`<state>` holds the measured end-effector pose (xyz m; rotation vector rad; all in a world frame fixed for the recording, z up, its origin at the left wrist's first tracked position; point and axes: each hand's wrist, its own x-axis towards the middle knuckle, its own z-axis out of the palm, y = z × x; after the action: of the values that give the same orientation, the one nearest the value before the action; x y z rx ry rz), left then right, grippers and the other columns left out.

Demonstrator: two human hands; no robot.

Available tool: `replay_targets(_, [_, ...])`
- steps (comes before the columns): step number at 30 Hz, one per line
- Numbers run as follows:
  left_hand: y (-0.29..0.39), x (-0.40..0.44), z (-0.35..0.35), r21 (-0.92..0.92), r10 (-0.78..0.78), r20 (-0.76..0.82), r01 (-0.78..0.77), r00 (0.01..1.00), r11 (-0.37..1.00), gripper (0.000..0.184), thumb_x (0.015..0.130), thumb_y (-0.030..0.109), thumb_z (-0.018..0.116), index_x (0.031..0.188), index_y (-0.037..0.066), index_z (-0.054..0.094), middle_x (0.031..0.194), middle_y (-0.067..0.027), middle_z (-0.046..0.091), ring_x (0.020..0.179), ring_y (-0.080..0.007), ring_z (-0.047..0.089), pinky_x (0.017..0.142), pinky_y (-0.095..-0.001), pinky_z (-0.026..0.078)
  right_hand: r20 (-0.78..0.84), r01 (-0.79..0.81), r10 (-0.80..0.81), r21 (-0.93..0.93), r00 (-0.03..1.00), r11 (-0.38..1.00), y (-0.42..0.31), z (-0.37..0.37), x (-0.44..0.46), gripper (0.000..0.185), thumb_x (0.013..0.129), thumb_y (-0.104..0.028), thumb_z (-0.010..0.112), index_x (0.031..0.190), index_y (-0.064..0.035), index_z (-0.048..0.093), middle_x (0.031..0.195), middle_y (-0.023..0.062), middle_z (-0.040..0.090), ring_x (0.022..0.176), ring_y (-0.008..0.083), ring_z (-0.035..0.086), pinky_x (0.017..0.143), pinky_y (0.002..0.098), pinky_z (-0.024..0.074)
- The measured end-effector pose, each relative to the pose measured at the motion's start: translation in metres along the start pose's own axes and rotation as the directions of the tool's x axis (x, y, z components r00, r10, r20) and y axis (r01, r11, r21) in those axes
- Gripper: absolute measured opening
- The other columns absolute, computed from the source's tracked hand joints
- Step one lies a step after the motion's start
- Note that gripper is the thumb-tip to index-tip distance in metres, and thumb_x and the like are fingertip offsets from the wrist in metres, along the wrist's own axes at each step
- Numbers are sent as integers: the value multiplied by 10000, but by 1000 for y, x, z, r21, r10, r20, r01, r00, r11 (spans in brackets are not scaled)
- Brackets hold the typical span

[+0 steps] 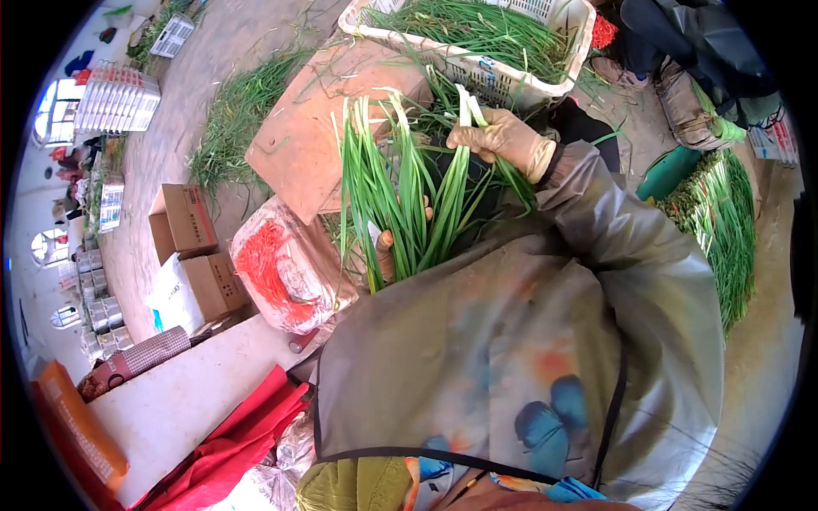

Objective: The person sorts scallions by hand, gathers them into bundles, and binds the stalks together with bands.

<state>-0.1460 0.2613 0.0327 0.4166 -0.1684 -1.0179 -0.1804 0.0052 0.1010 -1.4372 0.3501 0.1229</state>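
Observation:
My right hand (509, 143), in a pale glove, pinches a small bunch of Chinese chives near their white stem ends. To its left, a larger bunch of Chinese chives (379, 183) stands with white ends up and green leaves hanging toward my lap. My left hand (384, 248) is mostly hidden behind those leaves; only some fingertips show, curled round the bunch. A dark, semi-transparent apron (460, 358) covers my front, just below the leaves.
A white plastic crate (477, 68) full of greens stands ahead. Beside it lies a brown board (315, 119). Red ties (274, 268) rest on a wrapped block at left, near cardboard boxes (183, 221). Bundled greens (724, 230) are at right, and a person's shoe (618, 72) shows beyond.

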Motion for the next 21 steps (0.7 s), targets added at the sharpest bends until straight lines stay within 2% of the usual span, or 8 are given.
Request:
replay_targets(1, [-5,-7,-3,-21,40,-76,-42,996,999,710,755,294,685,1273,-52,343,1131,-175,552,1061,-268,531,891,-441,464,-47,81,-83,-43,995,996,3,4,5,280,795,-321,657,878,-54,649,659,-4,551,532,78,447,486,216,366])
replay_targets(2, [-4,-10,-4,-14,44,-81,-45,996,999,710,755,294,685,1273,-52,343,1131,-175,552,1061,-268,531,891,-441,464,-69,152,-178,-278,982,948,8,3,12,250,816,-309,623,901,-76,652,724,3,581,611,81,490,530,224,392])
replay_targets(6, [3,-5,11,50,86,-72,-82,994,995,654,764,249,677,1270,-24,363,1118,-141,549,1029,-242,546,871,-393,476,14,68,-71,158,997,985,-1,29,15,229,863,-257,543,960,-67,627,718,-22,521,605,60,450,510,186,320])
replay_targets(10, [4,-6,11,50,70,-80,-66,994,997,639,762,236,676,1261,-21,372,1108,-138,551,1016,-237,548,861,-387,478,99,12,-1,-115,995,993,-11,28,26,329,779,-327,661,976,-66,629,702,8,569,617,93,505,554,243,398])
replay_targets(12, [5,-8,9,56,73,-83,-69,994,996,631,760,230,676,1257,-19,376,1103,-136,553,1010,-235,549,855,-384,479,-12,221,-252,-440,968,870,-10,26,23,367,758,-333,687,975,-44,623,725,41,602,650,131,545,608,278,437])
replay_targets(13, [5,-9,8,58,72,-85,-67,994,996,628,760,227,675,1255,-18,378,1100,-135,553,1007,-234,550,852,-383,480,-21,269,-310,-442,951,856,-6,25,22,392,758,-342,687,976,-24,615,741,68,610,666,160,560,643,296,449])
replay_targets(16, [5,-10,5,54,77,-81,-72,994,996,616,758,218,675,1249,-15,384,1092,-133,555,997,-230,552,844,-378,481,36,83,-80,-104,996,991,-9,21,10,321,781,-322,669,921,-38,615,744,25,612,627,91,539,528,239,419])
replay_targets(21, [7,-12,6,48,77,-82,-73,994,996,598,755,202,674,1239,-11,394,1080,-128,558,980,-224,554,831,-370,484,-3,143,-145,177,989,974,-7,21,-10,251,787,-296,629,864,-58,616,742,1,600,602,81,519,503,218,399])
